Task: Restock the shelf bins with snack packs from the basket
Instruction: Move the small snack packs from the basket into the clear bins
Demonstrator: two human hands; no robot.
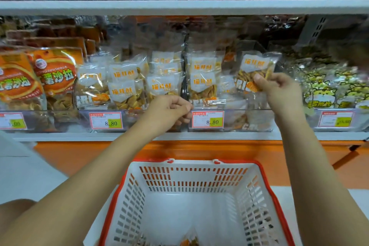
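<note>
Head view: the right hand (279,90) pinches a snack pack (256,70) by its lower edge, above a clear bin (257,120) crowded with the same packs. The left hand (169,111) is curled at the bin divider (184,90); whether it holds anything I cannot tell. The white basket (179,179) stands below, with orange packs (58,78) far left

Both bare arms reach forward, hands raised.
The left hand (169,109) is curled in a loose fist, knuckles up; the right hand (279,89), higher, pinches a pack (255,66) between thumb and fingers.
</note>
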